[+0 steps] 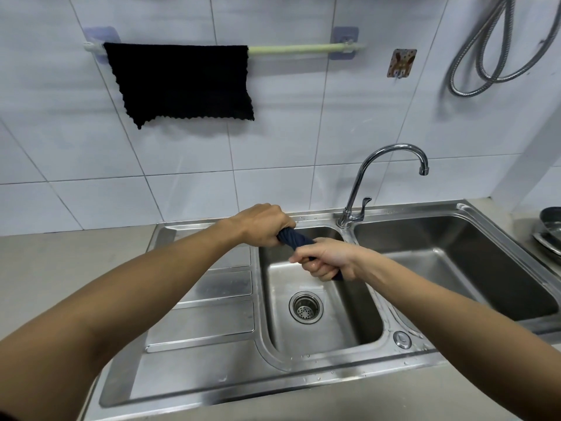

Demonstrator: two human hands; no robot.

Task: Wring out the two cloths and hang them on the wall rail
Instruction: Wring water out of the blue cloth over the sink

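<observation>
Navy cloth [296, 238], twisted into a tight rope, spans both fists above the left sink basin [361, 326], over its back edge. The left hand [262, 224] is clenched around one end, the right hand [326, 259] around the other. A black cloth [182, 83] hangs on the wall rail [291, 49], whose right half is bare. The faucet [385, 177] stands just right of the hands.

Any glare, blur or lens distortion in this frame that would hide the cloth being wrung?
Head view: wide-angle bending curves the tile lines and stretches the forearms; soft glare on the stainless steel sink; the black cloth on the rail shows no texture; the twisted dark blue cloth stays sharp between the left hand and right hand.
</observation>
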